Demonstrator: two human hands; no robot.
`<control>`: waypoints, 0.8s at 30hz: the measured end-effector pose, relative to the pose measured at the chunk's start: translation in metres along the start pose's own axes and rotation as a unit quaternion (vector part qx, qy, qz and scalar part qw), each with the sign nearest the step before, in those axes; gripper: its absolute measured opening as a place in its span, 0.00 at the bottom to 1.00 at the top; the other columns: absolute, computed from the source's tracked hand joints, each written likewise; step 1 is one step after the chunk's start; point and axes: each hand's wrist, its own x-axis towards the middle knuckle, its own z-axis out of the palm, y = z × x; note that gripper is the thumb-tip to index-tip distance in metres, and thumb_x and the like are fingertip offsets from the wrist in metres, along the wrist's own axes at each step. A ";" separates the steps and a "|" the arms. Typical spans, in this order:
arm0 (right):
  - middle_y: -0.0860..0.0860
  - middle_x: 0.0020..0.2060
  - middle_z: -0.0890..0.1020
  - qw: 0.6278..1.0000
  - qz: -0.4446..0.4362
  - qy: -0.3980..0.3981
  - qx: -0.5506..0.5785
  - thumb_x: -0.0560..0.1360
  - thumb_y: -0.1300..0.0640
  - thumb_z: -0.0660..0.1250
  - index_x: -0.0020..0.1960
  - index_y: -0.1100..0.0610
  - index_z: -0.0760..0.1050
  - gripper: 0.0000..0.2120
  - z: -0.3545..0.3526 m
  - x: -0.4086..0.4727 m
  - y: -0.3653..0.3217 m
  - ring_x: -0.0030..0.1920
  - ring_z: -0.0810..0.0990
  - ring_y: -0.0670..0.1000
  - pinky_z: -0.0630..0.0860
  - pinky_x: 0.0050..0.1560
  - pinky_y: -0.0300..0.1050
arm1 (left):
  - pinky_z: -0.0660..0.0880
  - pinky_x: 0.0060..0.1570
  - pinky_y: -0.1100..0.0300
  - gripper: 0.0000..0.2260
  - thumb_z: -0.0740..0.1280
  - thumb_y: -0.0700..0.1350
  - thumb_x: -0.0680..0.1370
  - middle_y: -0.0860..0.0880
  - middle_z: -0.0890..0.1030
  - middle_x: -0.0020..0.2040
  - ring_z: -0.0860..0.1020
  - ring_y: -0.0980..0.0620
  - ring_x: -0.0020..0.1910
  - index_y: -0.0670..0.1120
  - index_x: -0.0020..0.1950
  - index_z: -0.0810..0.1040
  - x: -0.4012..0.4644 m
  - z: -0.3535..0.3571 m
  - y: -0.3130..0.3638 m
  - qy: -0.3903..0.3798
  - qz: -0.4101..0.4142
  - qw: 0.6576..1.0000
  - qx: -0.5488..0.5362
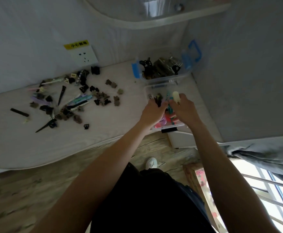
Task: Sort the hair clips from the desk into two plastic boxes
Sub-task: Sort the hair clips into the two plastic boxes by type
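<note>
A scattered pile of hair clips (pixel 65 101), mostly dark claw clips and long pastel ones, lies on the white desk (pixel 103 132) at left. Two clear plastic boxes stand at the right end. The far box (pixel 162 78), with blue latches, holds dark and brown clips. The near box (pixel 169 126) holds pink, teal and other coloured clips. Both hands are over the near box. My left hand (pixel 152 110) grips dark clips (pixel 158 99) at its fingertips. My right hand (pixel 184 108) holds a cream-coloured clip (pixel 176 96) that sticks up from its fingers.
A wall socket (pixel 84 55) with a yellow label sits on the wall behind the desk. A curved white shelf (pixel 154 22) hangs above. A grey wall and curtain (pixel 263 157) close off the right; a window rail is at lower right. Wooden floor lies below the desk edge.
</note>
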 end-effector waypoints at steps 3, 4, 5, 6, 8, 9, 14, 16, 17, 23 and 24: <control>0.61 0.57 0.78 0.999 0.005 -0.021 0.031 0.77 0.51 0.61 0.65 0.58 0.65 0.19 0.001 0.003 -0.006 0.54 0.79 0.62 0.76 0.59 0.58 | 0.77 0.46 0.54 0.16 0.54 0.51 0.81 0.44 0.80 0.41 0.79 0.47 0.40 0.40 0.48 0.73 -0.003 0.000 0.006 -0.018 0.013 0.998 0.053; 0.61 0.60 0.77 0.999 0.000 -0.029 0.032 0.78 0.53 0.60 0.67 0.59 0.63 0.20 0.003 0.004 -0.008 0.58 0.77 0.61 0.73 0.62 0.54 | 0.74 0.43 0.56 0.15 0.53 0.49 0.82 0.44 0.78 0.39 0.77 0.48 0.39 0.40 0.45 0.73 -0.005 -0.001 0.006 -0.030 0.019 0.995 0.091; 0.61 0.62 0.75 0.999 -0.008 -0.037 0.021 0.79 0.54 0.58 0.69 0.59 0.62 0.20 0.005 0.003 -0.009 0.60 0.75 0.60 0.71 0.61 0.50 | 0.71 0.39 0.57 0.15 0.52 0.46 0.82 0.45 0.76 0.37 0.74 0.49 0.36 0.41 0.42 0.72 -0.007 -0.003 0.006 -0.036 0.030 0.992 0.121; 0.62 0.63 0.75 0.999 -0.019 -0.040 0.004 0.79 0.56 0.57 0.69 0.60 0.62 0.19 0.007 0.003 -0.010 0.61 0.74 0.60 0.70 0.59 0.48 | 0.68 0.38 0.57 0.15 0.52 0.45 0.82 0.46 0.74 0.36 0.72 0.50 0.34 0.42 0.42 0.71 -0.009 -0.004 0.005 -0.036 0.043 0.988 0.145; 0.62 0.61 0.75 0.998 -0.049 -0.023 -0.018 0.80 0.59 0.56 0.67 0.62 0.65 0.17 0.009 -0.001 -0.012 0.60 0.74 0.60 0.70 0.57 0.48 | 0.70 0.39 0.57 0.14 0.52 0.45 0.82 0.44 0.78 0.39 0.73 0.48 0.34 0.40 0.50 0.74 -0.014 -0.010 0.002 -0.019 0.074 0.978 0.195; 0.62 0.60 0.76 0.997 -0.069 -0.005 -0.022 0.79 0.60 0.56 0.65 0.62 0.67 0.15 0.010 -0.002 -0.012 0.59 0.75 0.60 0.70 0.56 0.48 | 0.74 0.40 0.56 0.14 0.52 0.45 0.82 0.44 0.80 0.42 0.75 0.48 0.35 0.40 0.53 0.75 -0.016 -0.014 0.001 -0.004 0.094 0.971 0.219; 0.53 0.53 0.81 0.984 -0.164 0.064 -0.007 0.78 0.57 0.58 0.59 0.56 0.73 0.11 0.024 -0.006 -0.020 0.52 0.79 0.52 0.74 0.52 0.44 | 0.75 0.41 0.60 0.13 0.54 0.46 0.81 0.50 0.83 0.48 0.80 0.52 0.39 0.49 0.58 0.77 -0.022 -0.058 -0.018 0.081 0.166 0.942 0.281; 0.50 0.50 0.82 0.977 -0.196 0.080 0.001 0.79 0.58 0.59 0.57 0.57 0.75 0.10 0.032 -0.008 -0.033 0.50 0.79 0.49 0.74 0.50 0.36 | 0.74 0.43 0.60 0.12 0.56 0.47 0.81 0.52 0.83 0.52 0.80 0.54 0.45 0.50 0.60 0.76 -0.022 -0.081 -0.037 0.114 0.179 0.936 0.280; 0.49 0.50 0.82 0.974 -0.212 0.073 0.007 0.79 0.59 0.59 0.57 0.57 0.75 0.10 0.041 -0.009 -0.045 0.49 0.79 0.47 0.73 0.49 0.33 | 0.74 0.43 0.61 0.12 0.56 0.47 0.81 0.53 0.82 0.52 0.80 0.55 0.46 0.51 0.60 0.76 -0.023 -0.098 -0.051 0.137 0.175 0.935 0.275; 0.54 0.49 0.84 0.945 -0.311 -0.078 -0.068 0.77 0.59 0.59 0.55 0.56 0.77 0.10 0.126 0.006 -0.117 0.48 0.81 0.53 0.78 0.51 0.51 | 0.77 0.40 0.56 0.10 0.60 0.45 0.79 0.50 0.83 0.48 0.81 0.52 0.44 0.50 0.57 0.78 -0.039 -0.203 -0.148 0.276 0.109 0.930 0.215; 0.54 0.50 0.83 0.938 -0.322 -0.088 -0.093 0.77 0.59 0.59 0.56 0.55 0.77 0.11 0.135 0.010 -0.122 0.49 0.81 0.54 0.78 0.51 0.51 | 0.77 0.40 0.57 0.10 0.61 0.44 0.79 0.49 0.83 0.48 0.81 0.51 0.44 0.49 0.58 0.78 -0.040 -0.211 -0.159 0.292 0.097 0.930 0.200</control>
